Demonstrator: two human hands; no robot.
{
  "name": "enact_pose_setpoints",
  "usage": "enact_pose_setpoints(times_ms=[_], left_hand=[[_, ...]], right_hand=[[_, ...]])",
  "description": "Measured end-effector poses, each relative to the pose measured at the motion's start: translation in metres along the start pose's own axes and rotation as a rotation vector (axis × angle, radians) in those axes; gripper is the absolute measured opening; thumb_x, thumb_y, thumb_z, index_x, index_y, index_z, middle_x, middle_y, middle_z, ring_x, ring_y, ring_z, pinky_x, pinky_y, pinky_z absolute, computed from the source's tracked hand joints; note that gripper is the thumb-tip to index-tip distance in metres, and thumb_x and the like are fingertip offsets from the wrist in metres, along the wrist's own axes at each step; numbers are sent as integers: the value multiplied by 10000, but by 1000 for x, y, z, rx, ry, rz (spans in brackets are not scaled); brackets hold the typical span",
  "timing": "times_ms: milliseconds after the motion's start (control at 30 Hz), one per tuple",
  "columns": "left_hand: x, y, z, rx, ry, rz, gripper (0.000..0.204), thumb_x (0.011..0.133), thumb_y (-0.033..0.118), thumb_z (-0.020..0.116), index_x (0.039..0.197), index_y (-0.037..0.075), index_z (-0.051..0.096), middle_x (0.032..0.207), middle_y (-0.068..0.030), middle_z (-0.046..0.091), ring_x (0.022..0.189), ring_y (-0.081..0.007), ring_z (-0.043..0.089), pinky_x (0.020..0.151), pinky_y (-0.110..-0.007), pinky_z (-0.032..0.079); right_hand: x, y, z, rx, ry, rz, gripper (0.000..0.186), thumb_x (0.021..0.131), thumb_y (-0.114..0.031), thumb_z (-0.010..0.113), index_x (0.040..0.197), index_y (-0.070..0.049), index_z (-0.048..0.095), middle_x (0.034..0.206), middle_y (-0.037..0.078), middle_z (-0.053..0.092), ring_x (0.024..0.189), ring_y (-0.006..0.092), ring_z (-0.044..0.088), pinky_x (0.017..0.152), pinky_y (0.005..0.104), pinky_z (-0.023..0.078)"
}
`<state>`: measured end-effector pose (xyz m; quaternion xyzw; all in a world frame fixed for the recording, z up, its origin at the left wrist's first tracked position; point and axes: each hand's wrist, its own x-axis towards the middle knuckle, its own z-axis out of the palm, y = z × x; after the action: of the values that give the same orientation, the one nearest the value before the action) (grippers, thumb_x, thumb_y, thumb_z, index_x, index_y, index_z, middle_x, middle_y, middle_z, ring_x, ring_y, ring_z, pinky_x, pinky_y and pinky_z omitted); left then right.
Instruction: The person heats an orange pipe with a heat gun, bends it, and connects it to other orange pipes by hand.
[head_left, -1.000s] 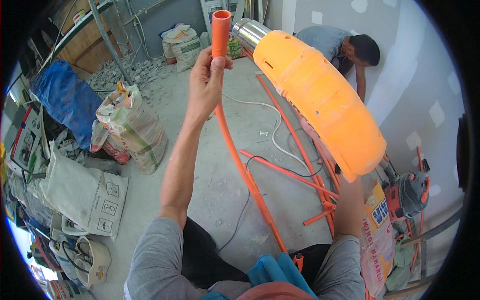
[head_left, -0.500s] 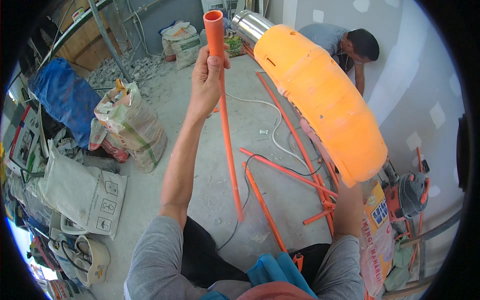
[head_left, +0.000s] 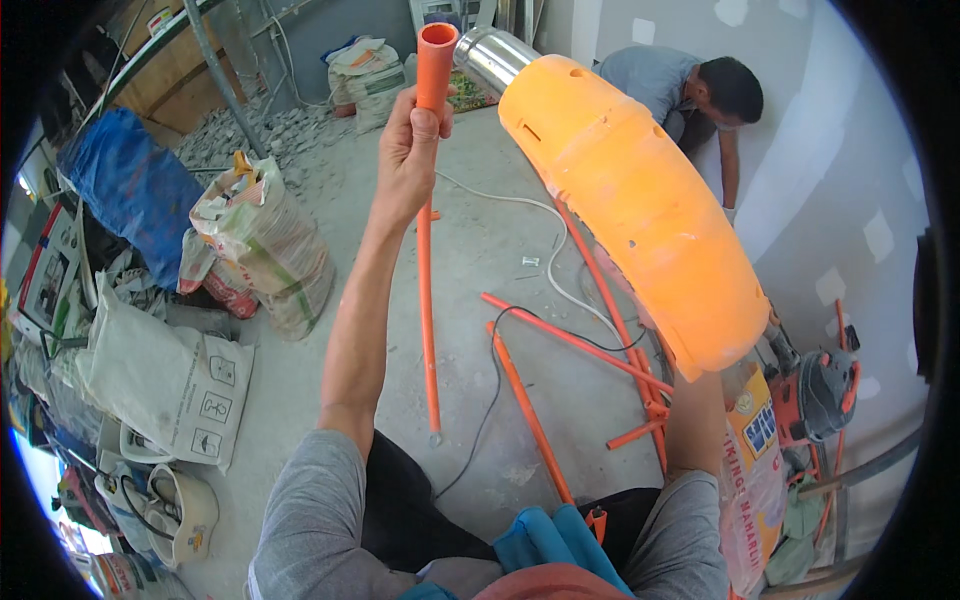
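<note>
Dusty concrete floor (head_left: 500, 210) fills the middle of a building site, with patched drywall (head_left: 800, 170) off to the right. Front and centre, the left hand (head_left: 408, 150) is clenched around an orange pipe (head_left: 428, 290) just below its open top end, arm stretched well out. That pipe stands nearly upright, its lower end down at the floor in front of the person's knees. Over on the right, a big orange tool (head_left: 630, 210) with a silver metal nozzle (head_left: 492, 55) looms close to the camera; the right hand is hidden behind its body, so I cannot tell how it grips, only that the right forearm (head_left: 695, 420) rises up into it. The nozzle sits just beside the pipe's top end.

Spreading out: more orange pipes (head_left: 570, 345) lie crossed on the floor, with a white cable (head_left: 530, 215) and a black cable (head_left: 490, 400) snaking between them. Left, a stuffed sack (head_left: 265, 240), a grey bag (head_left: 165, 375) and a blue tarpaulin (head_left: 130, 185). Far right, a red-and-black vacuum (head_left: 820, 390). At the back, another person (head_left: 680, 90) bends low against the wall.
</note>
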<state>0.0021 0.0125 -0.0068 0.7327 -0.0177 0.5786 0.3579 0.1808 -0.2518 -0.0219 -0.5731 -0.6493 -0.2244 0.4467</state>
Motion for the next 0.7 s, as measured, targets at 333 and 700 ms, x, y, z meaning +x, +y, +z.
enact_pose_setpoints(times_ms=[333, 700], left_hand=[[-2, -7, -12, -63, -10, -43, 407, 1099, 450, 405, 1100, 57, 512, 913, 5, 483, 824, -90, 398, 759, -258, 363], [-6, -1, -3, -162, 2, -144, 479, 1092, 494, 394, 1090, 48, 569, 841, 13, 492, 749, -73, 423, 677, -236, 362]], right_hand=[[0, -4, 0, 14, 8, -10, 407, 905, -184, 793, 1270, -51, 674, 1201, 80, 737, 1055, 197, 706, 896, 318, 553], [-1, -4, -2, 30, 13, -18, 412, 905, -186, 793, 1275, -53, 671, 1207, 81, 735, 1061, 199, 704, 902, 320, 551]])
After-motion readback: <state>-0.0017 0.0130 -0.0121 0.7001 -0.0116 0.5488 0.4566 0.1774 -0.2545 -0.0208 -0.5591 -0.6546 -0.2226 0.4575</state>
